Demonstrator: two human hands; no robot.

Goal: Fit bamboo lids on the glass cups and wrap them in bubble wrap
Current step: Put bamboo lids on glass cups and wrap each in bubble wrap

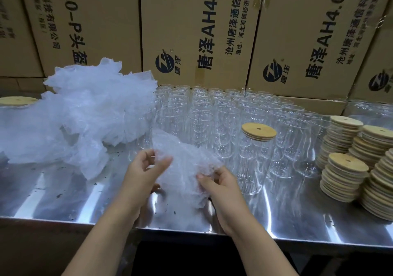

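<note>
Left hand (146, 169) and right hand (221, 188) are pinching a bubble wrap sheet (182, 167) above the worktop's (63, 197) front edge. A lidded glass cup (254, 158) is standing just right; lid stacks (344, 175) are occupying the right edge.

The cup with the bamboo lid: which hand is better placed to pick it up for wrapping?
Probably the right hand. The lidded cup stands just to its right, near the stacked lids. The left hand is farther away and could keep its grip on the bubble wrap sheet.
</note>
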